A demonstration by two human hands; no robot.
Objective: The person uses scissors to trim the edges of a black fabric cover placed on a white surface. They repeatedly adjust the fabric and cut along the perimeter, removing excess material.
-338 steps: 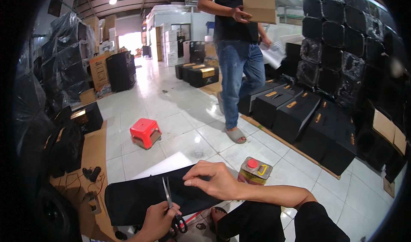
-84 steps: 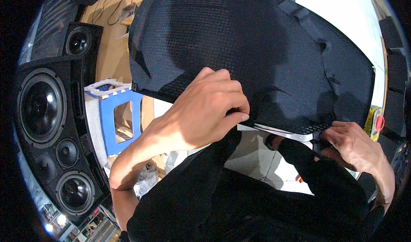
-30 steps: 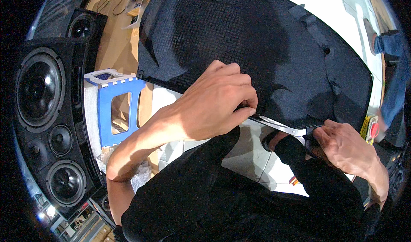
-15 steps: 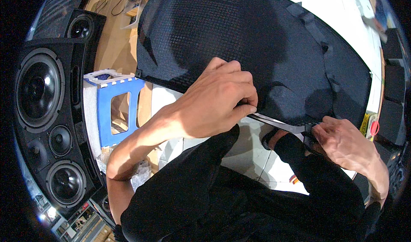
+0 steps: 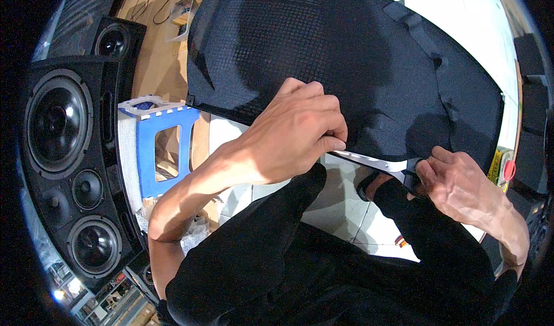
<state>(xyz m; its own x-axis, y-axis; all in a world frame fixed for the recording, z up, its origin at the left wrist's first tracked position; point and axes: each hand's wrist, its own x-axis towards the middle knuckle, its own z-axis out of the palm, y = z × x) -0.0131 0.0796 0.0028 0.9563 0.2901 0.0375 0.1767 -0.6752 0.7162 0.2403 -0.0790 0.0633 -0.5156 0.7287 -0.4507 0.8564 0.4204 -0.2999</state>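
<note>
A pair of scissors [image 5: 378, 163] with pale metal blades and a dark handle is gripped in my right hand [image 5: 453, 184]. Its blades lie along the near edge of a large panel covered in black cloth [image 5: 363, 55], tips reaching close to my left thumb. My left hand [image 5: 300, 127] is closed at that same edge, thumb and fingers pinching the cloth; the exact spot between them is hidden. A grid pattern shows through the cloth at the panel's left part. Several loose folded cloth flaps [image 5: 441, 62] run across its right part.
A blue and white folding stool [image 5: 183, 147] stands to the left, beside large black speakers [image 5: 57, 121]. Behind it, a clear plastic box [image 5: 183, 17] and wires lie on a brown surface. A roll of tape [image 5: 509, 170] is at the right. My dark-clothed legs are below the panel.
The scissors have turned in my right hand, so the blades show brighter and broader, and that hand's fingers have shifted. My left hand keeps its pinch. The whole view has moved slightly.
</note>
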